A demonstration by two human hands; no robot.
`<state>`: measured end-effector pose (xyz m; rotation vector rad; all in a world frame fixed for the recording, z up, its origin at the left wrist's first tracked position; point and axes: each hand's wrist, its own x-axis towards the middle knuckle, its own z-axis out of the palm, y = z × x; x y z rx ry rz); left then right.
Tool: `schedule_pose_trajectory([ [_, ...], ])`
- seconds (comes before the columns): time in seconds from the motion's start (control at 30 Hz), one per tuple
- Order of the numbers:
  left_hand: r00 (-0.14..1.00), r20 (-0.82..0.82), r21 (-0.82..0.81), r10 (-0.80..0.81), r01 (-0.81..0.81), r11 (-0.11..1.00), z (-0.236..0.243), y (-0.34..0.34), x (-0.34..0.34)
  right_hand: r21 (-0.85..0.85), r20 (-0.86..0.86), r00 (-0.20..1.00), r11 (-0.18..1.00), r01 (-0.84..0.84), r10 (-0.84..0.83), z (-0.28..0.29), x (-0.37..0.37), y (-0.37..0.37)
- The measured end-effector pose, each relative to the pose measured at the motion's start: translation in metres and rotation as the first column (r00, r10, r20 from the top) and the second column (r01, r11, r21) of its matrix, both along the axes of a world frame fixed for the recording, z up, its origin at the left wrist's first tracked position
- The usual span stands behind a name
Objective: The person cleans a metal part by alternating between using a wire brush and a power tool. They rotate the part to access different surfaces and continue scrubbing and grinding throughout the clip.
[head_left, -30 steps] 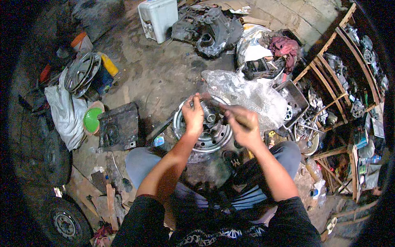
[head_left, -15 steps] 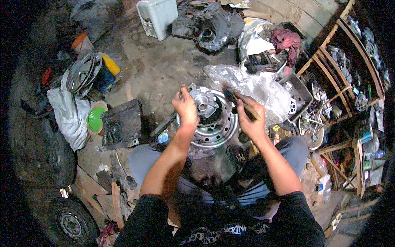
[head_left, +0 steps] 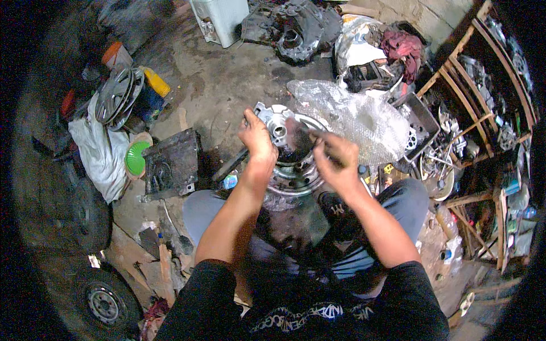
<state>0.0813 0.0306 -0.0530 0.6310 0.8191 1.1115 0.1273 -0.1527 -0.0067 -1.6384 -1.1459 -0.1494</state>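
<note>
A silver cast-metal part (head_left: 272, 119) with a round central hole is tilted up above a steel wheel rim (head_left: 293, 187) on the floor. My left hand (head_left: 257, 138) is closed on the left edge of this casting. My right hand (head_left: 338, 160) is closed around a brush (head_left: 300, 135); its dark bristles smear with motion at the right side of the casting. Most of the brush's handle is hidden in the hand. Between my bent knees, the rim lies just below both hands.
Bubble wrap (head_left: 369, 122) spreads beyond my right hand, beside a grey metal bin (head_left: 424, 122) of parts. A greasy dark gearbox-like housing (head_left: 293, 37) lies at the back. A blackened flat plate (head_left: 173, 165) and green round piece (head_left: 136, 158) are on the left, wooden shelves (head_left: 460, 88) on the right.
My right hand has moved left with the brush, from beside the casting onto its right side. The casting is still in my left hand. The whole view has shifted slightly.
</note>
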Motion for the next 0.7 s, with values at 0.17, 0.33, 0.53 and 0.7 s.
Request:
schedule_pose_trajectory([
  [0.17,0.987,0.159,-0.083,-0.009,0.023,0.996,-0.023,0.02,-0.006,-0.026,-0.031,0.999,0.999,0.025,-0.026,0.018,-0.012,0.003],
  [0.33,0.99,0.127,-0.147,-0.057,0.076,0.986,-0.03,0.012,-0.002,-0.122,-0.257,0.958,0.988,0.098,-0.127,0.003,0.0,0.006],
  [0.53,0.999,0.036,-0.236,-0.035,0.042,0.971,-0.014,0.001,-0.005,0.028,0.004,1.0,0.999,-0.023,0.023,0.001,-0.014,0.003],
  [0.7,0.997,0.032,-0.202,-0.072,0.077,0.976,-0.027,-0.001,-0.009,0.083,0.017,0.991,0.988,0.134,-0.136,0.026,0.016,0.017],
])
